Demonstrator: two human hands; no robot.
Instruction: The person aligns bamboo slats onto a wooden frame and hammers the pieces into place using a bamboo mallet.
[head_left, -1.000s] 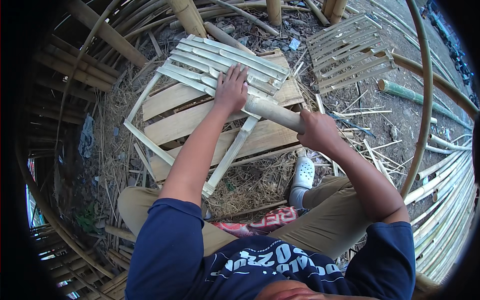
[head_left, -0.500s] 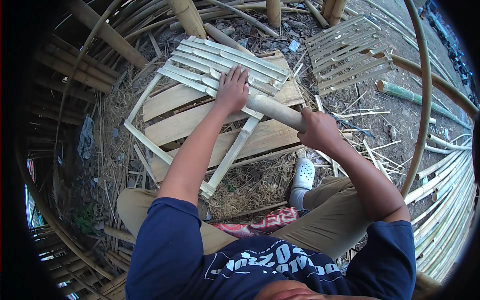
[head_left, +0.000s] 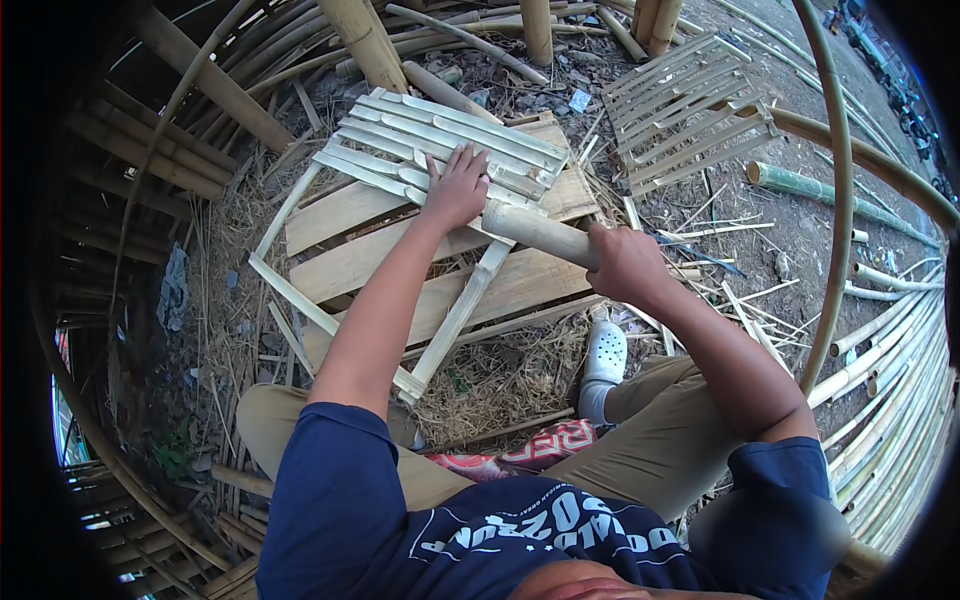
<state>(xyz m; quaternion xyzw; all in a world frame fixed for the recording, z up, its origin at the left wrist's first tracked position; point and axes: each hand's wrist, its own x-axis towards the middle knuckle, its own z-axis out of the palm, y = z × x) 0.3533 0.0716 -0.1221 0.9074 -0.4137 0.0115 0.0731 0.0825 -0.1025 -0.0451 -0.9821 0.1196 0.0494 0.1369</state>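
Observation:
My right hand (head_left: pixel 632 264) is wrapped round one end of a thick, pale round bamboo or wooden club (head_left: pixel 540 234). The club's far end lies over the near right part of a bamboo slat frame (head_left: pixel 440 128), beside my left hand. Fingers stretched out, my left hand (head_left: pixel 458 190) rests flat on the frame's nearer slats. Several split slats are set side by side across the frame's far half, while its near half is open between two long side strips. Beneath the frame is a low platform of wooden planks (head_left: pixel 350 262). The club hides part of the slats' right ends.
A second slatted bamboo panel (head_left: pixel 690 115) lies at the far right. A green bamboo pole (head_left: pixel 840 205) and a stack of bamboo poles (head_left: pixel 890 400) lie on the right. Upright bamboo posts (head_left: pixel 365 45) stand behind. Offcuts (head_left: pixel 745 300) litter the ground near my shoe (head_left: pixel 606 352).
The view has shifted slightly. A finger of my left hand has spread apart from the others on the slats. The club and my right hand keep nearly the same place over the frame.

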